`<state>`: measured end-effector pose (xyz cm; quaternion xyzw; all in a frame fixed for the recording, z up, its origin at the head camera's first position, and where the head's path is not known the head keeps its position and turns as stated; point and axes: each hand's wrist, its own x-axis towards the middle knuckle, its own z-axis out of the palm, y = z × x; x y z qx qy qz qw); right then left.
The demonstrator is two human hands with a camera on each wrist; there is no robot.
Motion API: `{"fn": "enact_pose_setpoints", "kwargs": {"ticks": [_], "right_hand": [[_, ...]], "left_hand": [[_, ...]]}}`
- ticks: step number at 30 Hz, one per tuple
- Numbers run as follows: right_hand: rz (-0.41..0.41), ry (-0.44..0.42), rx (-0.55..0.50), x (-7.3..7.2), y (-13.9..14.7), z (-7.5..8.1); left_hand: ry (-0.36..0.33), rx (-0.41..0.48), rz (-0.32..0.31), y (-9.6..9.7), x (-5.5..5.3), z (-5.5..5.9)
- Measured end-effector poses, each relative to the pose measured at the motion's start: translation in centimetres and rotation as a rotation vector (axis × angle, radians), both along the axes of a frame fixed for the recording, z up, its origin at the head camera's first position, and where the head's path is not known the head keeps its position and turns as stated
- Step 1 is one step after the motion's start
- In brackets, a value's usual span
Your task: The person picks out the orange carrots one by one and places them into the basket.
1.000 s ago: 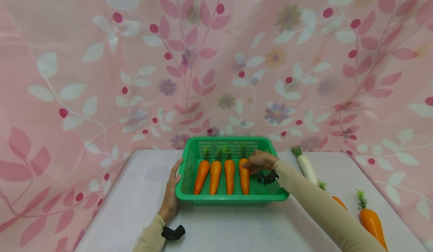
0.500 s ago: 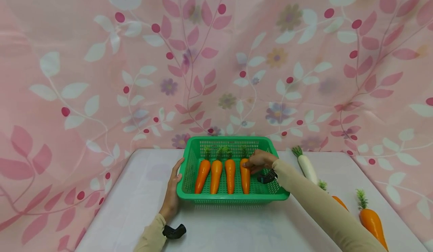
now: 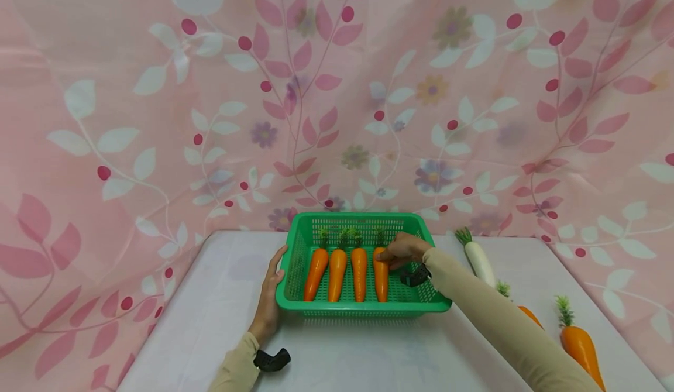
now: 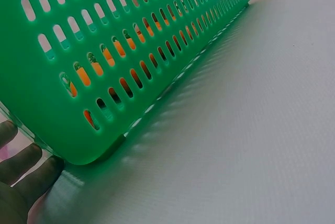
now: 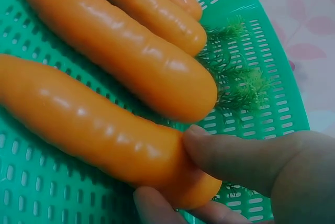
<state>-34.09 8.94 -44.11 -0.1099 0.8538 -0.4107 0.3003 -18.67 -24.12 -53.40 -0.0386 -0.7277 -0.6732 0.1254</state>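
Observation:
A green plastic basket [image 3: 363, 307] holds several orange carrots with leafy green tops, lying side by side. My right hand [image 3: 404, 250] reaches inside and pinches the thick top end of the rightmost carrot [image 3: 381, 278]. In the right wrist view, the thumb lies over that carrot [image 5: 99, 130] and fingertips show at its lower side. My left hand [image 3: 267, 295] rests against the basket's left side, thumb near the rim. The left wrist view has its fingers [image 4: 39, 179] fairly straight along the outside of the basket wall [image 4: 52, 114].
Right of the basket, a white radish [image 3: 479, 263] with green leaves lies on the white table [image 3: 221, 298]. Another carrot [image 3: 579, 348] lies near the right edge. One more carrot [image 3: 529, 316] is partly hidden behind my right forearm. A pink floral cloth [image 3: 337, 117] hangs behind.
The head view has shifted very slightly. Both hands stay in place, and the right hand keeps its pinch on the rightmost carrot, whose lower end has moved a touch left.

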Motion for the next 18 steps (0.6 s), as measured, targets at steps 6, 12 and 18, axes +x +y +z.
{"fn": "enact_pose_setpoints", "kwargs": {"ticks": [6,12,18], "right_hand": [[-0.004,0.010,-0.004,0.19,-0.21,0.04],[0.013,0.022,-0.003,0.06,-0.34,-0.27],[0.054,0.052,0.013,0.03,-0.60,-0.41]], "left_hand": [[0.001,0.001,0.002,-0.05,-0.09,-0.07],[-0.011,0.019,0.002,-0.08,-0.07,-0.10],[-0.009,0.023,0.000,-0.12,-0.02,-0.09]]}}
